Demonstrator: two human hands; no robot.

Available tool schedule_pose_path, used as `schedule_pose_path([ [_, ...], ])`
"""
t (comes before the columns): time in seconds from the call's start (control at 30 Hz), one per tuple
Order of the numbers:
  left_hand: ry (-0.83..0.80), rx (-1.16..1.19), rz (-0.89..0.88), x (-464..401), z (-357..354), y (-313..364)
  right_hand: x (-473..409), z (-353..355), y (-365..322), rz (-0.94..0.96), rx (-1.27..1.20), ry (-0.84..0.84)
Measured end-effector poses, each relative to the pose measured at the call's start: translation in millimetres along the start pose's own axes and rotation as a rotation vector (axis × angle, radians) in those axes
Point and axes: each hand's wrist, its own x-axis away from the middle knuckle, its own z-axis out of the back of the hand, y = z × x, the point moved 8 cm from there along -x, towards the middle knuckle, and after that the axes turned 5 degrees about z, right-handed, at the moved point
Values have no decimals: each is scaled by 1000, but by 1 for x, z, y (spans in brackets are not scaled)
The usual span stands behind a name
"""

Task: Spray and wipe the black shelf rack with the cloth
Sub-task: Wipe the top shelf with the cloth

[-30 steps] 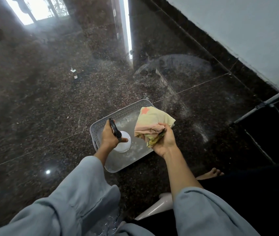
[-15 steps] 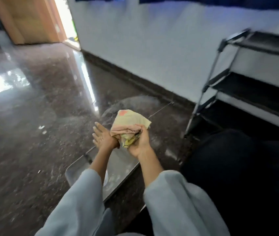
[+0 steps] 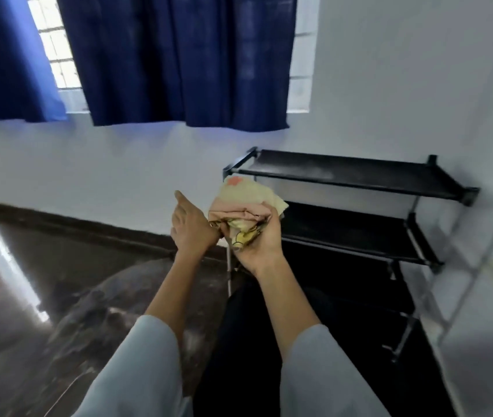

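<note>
A black shelf rack [image 3: 350,173] with several tiers stands against the white wall at the right. Its top shelf looks dusty. In front of its left end, my right hand [image 3: 258,245] grips a bunched yellow and pink cloth [image 3: 243,203]. My left hand [image 3: 192,227] is right beside the cloth, fingers straight and pointing up, its thumb side touching the cloth's edge. No spray bottle is in view.
Dark blue curtains [image 3: 176,55] hang over a window above the rack. The dark polished stone floor [image 3: 29,296] spreads out at the left. A tiled wall [image 3: 485,281] closes in at the right of the rack. My dark-clad leg [image 3: 254,341] lies below my arms.
My left hand let go of the spray bottle, left in the grey tray on the floor. My view swung up and right from the tray to the rack. Both hands rose with the cloth.
</note>
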Motion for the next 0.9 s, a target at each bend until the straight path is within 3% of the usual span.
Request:
schedule_pose_path([
  [0.2, -116, 96, -66, -47, -59, 70, -51, 14, -95, 104, 224, 101],
  [0.53, -3, 176, -226, -156, -89, 109, -183, -6, -227, 428, 561, 65],
  [0.6, -51, 195, -248, -170, -96, 111, -209, -8, -237, 528, 776, 113],
  [0.73, -230, 117, -325, -190, -109, 125, -261, -19, -222, 601, 1448, 112],
  [0.83, -394, -31, -306, -207, -118, 132, -288, -21, -178, 363, 1997, -63],
  [0.9, -475, -145, -276, -216, -122, 132, -294, -12, -149, 113, 2199, -148],
])
